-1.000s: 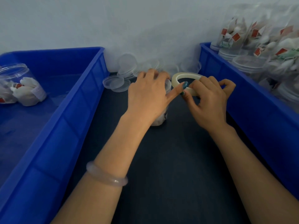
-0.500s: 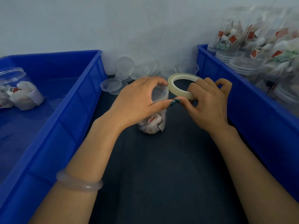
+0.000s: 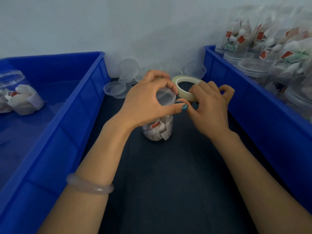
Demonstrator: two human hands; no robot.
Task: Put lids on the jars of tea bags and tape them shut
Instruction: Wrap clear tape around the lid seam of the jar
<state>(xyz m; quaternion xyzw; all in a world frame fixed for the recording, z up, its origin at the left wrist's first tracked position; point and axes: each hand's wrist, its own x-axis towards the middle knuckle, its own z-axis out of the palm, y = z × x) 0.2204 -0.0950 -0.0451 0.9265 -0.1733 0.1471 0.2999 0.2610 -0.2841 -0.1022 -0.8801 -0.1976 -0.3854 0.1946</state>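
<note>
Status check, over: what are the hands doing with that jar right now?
Left hand grips jar round its lid. Right hand holds tape roll beside the lid. Spare lids behind, not in the way.

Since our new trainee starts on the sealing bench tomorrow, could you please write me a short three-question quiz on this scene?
1. True or false: a lid already sits on the jar that the left hand grips.
2. What does the right hand hold? A) scissors B) a roll of tape C) a tea bag
3. Which wrist wears the bangle?

Key: 1 true; 2 B; 3 the left wrist.
</note>
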